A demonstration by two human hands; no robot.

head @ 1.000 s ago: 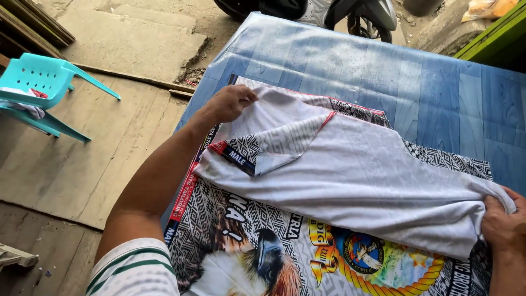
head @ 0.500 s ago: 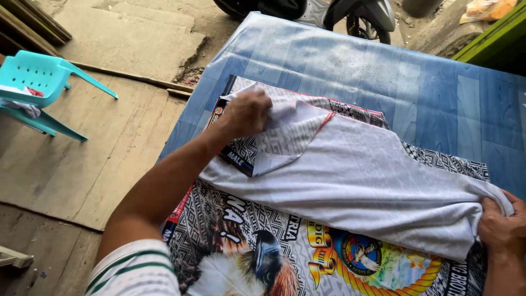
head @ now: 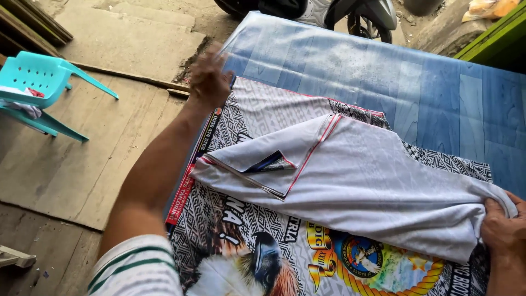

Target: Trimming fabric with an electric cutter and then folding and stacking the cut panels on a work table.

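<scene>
Our left hand point(head: 209, 77) is lifted off the cloth near the far left corner of the table point(head: 438, 98), blurred, fingers loosely spread and holding nothing. Our right hand point(head: 507, 235) is closed on the end of the white garment point(head: 372, 186) at the table's near right edge, pinching the fabric so the fold keeps its line while the other side lies free.

We see the white garment lying folded across the middle of the table, its red-piped sleeve turned in over its left end. It rests on a printed banner point(head: 263, 109) with an eagle and a round emblem, spread flat as a work surface over the blue table cover.

We count one white garment, one banner, one table, one turquoise plastic chair point(head: 38, 82) on the floor to the left, and one scooter point(head: 334, 11) beyond the table's far edge.
</scene>
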